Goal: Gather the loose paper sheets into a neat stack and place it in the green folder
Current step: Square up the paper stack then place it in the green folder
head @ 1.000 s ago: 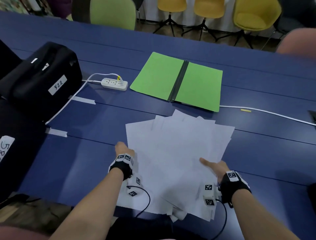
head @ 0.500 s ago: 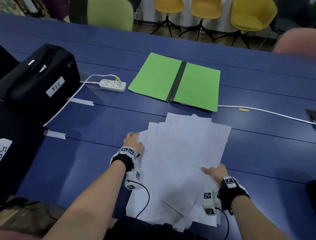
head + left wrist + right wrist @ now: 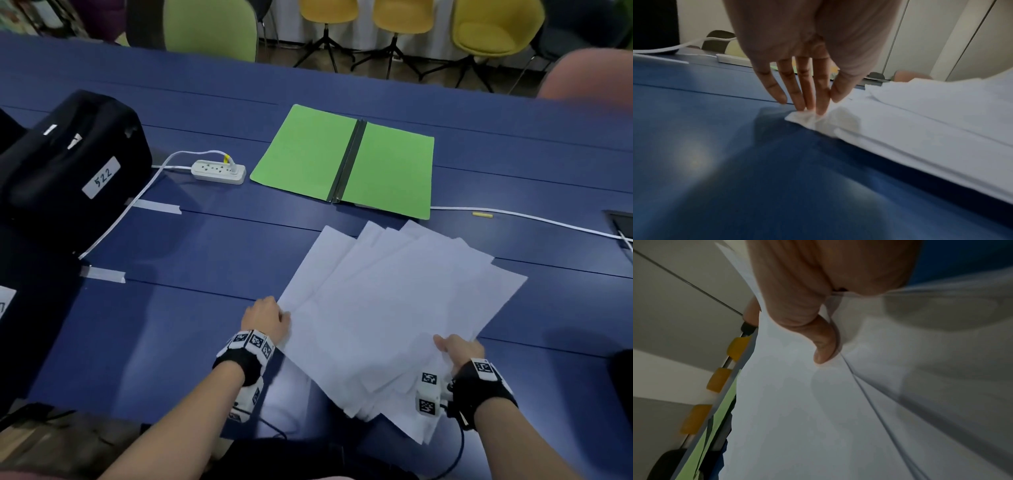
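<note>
Several white paper sheets (image 3: 394, 308) lie fanned and skewed on the blue table (image 3: 205, 260), just in front of me. The green folder (image 3: 346, 161) lies open and flat beyond them. My left hand (image 3: 265, 317) is at the pile's left corner; in the left wrist view its straight fingers (image 3: 809, 97) press down on a crumpled sheet corner (image 3: 803, 118). My right hand (image 3: 457, 349) holds the pile's near right edge, with the thumb (image 3: 824, 344) on top of the paper sheets (image 3: 797, 402) and the fingers hidden beneath.
A black case (image 3: 68, 164) with a "522" label sits at the left. A white power strip (image 3: 219, 170) and its cable lie left of the folder; another white cable (image 3: 531, 219) runs right. Tape strips (image 3: 102, 274) mark the table. Chairs (image 3: 493, 31) stand beyond the far edge.
The pile has swung clockwise and shifted right, its far end now fanned toward the right. My left hand has moved from under the sheets to their left corner.
</note>
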The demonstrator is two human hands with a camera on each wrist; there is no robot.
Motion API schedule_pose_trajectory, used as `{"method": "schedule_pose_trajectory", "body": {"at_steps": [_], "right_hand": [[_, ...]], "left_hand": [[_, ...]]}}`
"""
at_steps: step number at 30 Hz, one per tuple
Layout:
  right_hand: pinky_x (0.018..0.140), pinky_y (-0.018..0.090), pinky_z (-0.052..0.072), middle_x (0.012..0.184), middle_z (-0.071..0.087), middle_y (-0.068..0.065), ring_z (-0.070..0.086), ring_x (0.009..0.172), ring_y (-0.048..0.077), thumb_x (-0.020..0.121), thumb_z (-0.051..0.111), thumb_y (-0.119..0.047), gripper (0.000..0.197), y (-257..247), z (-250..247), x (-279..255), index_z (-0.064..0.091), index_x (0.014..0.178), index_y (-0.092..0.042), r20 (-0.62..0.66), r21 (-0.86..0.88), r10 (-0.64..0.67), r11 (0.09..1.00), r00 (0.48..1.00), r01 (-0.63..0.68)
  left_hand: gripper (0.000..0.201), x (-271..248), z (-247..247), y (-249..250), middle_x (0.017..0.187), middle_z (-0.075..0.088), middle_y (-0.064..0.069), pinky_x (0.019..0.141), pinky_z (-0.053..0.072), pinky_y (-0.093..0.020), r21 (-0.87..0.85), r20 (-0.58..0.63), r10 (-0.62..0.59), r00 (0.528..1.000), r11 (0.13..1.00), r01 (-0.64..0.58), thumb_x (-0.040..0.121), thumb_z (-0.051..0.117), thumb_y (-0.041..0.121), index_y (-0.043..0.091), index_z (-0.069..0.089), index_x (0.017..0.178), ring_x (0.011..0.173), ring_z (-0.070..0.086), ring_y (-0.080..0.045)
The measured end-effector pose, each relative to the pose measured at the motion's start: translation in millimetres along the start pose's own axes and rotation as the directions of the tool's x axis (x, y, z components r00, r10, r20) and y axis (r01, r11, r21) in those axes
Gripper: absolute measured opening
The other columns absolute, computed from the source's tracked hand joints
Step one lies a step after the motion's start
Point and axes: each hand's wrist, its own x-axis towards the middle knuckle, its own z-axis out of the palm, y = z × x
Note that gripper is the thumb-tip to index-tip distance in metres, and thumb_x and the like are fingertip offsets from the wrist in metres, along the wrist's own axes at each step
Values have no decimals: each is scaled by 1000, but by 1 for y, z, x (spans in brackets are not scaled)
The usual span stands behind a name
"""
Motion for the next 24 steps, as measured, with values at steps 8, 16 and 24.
{"method": "schedule_pose_trajectory", "body": {"at_steps": [8, 16, 24], "right_hand": [[98, 45, 45, 126, 56, 19, 56, 114, 37, 76, 76, -13, 71, -6, 26, -18, 41, 133, 10, 169, -148, -57, 986, 984, 82], [93, 36, 38, 134, 48, 21, 49, 118, 32, 85, 67, -9, 66, -13, 57, -39, 32, 138, 11, 371, -82, -54, 992, 927, 91], [80, 47, 55, 105, 68, 23, 67, 91, 39, 86, 62, -4, 34, 5, 46, -46, 56, 119, 5, 602, -171, 204, 977, 772, -125]], "left_hand": [[43, 26, -12, 14, 122, 44, -10, 77, 42, -29, -444, 71, -226, 972, 865, 233, 87, 57, 32, 1, 52, 117, 87, 53, -27], [38, 26, -19, 17, 121, 62, -9, 90, 45, -28, -457, 414, -134, 900, 825, 333, 89, 60, 25, 5, 60, 122, 108, 59, -27], [44, 10, -35, 5, 110, 67, -9, 89, 51, -35, -451, 568, -58, 821, 812, 369, 72, 70, 15, 7, 61, 114, 101, 63, -30]]}}
